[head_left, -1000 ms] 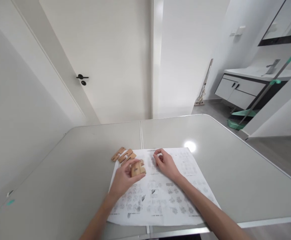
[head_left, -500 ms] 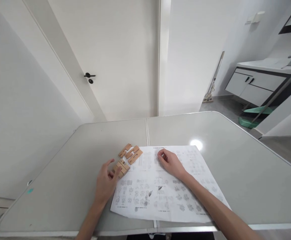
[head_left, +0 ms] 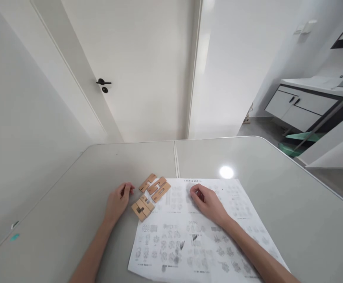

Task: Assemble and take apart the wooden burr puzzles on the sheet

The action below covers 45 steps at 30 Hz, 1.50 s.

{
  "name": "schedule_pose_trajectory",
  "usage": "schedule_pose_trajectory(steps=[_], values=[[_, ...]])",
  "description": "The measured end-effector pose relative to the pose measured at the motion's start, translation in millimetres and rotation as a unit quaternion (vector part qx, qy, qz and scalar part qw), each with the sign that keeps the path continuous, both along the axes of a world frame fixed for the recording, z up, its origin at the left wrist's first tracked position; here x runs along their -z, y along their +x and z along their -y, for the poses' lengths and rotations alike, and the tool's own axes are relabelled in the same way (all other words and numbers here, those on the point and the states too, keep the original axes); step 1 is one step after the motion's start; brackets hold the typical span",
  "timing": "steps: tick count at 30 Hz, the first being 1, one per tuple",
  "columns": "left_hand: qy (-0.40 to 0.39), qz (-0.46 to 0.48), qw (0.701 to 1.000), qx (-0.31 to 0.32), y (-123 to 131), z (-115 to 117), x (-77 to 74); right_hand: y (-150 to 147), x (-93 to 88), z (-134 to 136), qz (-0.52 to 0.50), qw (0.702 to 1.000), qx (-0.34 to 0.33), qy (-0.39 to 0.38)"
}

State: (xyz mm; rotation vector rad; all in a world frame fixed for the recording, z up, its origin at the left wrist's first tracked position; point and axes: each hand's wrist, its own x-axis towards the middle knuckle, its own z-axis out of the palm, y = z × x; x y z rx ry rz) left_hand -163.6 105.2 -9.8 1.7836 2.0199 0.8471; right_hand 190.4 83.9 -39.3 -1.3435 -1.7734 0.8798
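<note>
My left hand (head_left: 117,203) rests on the table with its fingers curled together, just left of the wooden pieces and apart from them. Beside it sits a block of light wooden puzzle pieces (head_left: 142,209) fitted together, with a dark notch in its top. Behind the block lie flat, slotted wooden pieces (head_left: 159,192) marked with numbers, partly on the sheet's corner. My right hand (head_left: 209,204) lies loosely closed on the upper part of a large printed paper sheet (head_left: 189,220). Nothing shows in either hand, though the inside of the right fist is shaded.
The grey table (head_left: 65,204) has a seam (head_left: 176,159) down its middle and a bright light reflection (head_left: 226,171). A closed door with a black handle (head_left: 103,83) stands beyond. To the right are a sink cabinet (head_left: 301,103) and a green dustpan (head_left: 289,149).
My left hand has let go of the wooden block and drawn back to its left, fingers curling. The right hand keeps its place on the sheet. The camera view has shifted slightly.
</note>
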Motion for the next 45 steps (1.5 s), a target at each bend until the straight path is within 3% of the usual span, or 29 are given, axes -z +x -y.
schedule_pose_trajectory(steps=[14, 21, 25, 31, 36, 41, 45], values=[[0.012, -0.078, 0.997, -0.001, 9.1, -1.5, -0.7, -0.5, 3.4, -4.5, 0.012, 1.0, -0.01, -0.003], [0.005, -0.138, 0.986, 0.095, 52.2, -6.2, -22.8, 0.1, 6.0, -5.9, 0.002, 1.0, -0.007, 0.014], [-0.013, -0.159, 0.976, 0.15, 67.7, -4.3, -24.0, 0.3, 4.0, -4.8, -0.003, 1.0, -0.004, 0.027], [-0.03, -0.163, 0.977, 0.136, 74.4, -11.7, -23.6, 0.8, 4.7, -4.5, -0.014, 0.999, 0.0, 0.03], [-0.026, -0.164, 0.975, 0.149, 96.0, -13.0, -30.3, 2.0, -1.3, -5.4, -0.028, 1.0, -0.003, 0.014], [-0.02, -0.158, 0.97, 0.182, 129.2, -3.7, -29.5, 23.5, -22.8, 9.2, -0.038, 0.998, -0.041, -0.021], [-0.02, -0.141, 0.958, 0.251, 158.4, 8.8, -33.3, 53.5, -29.8, 22.2, -0.019, 0.995, -0.076, -0.061]])
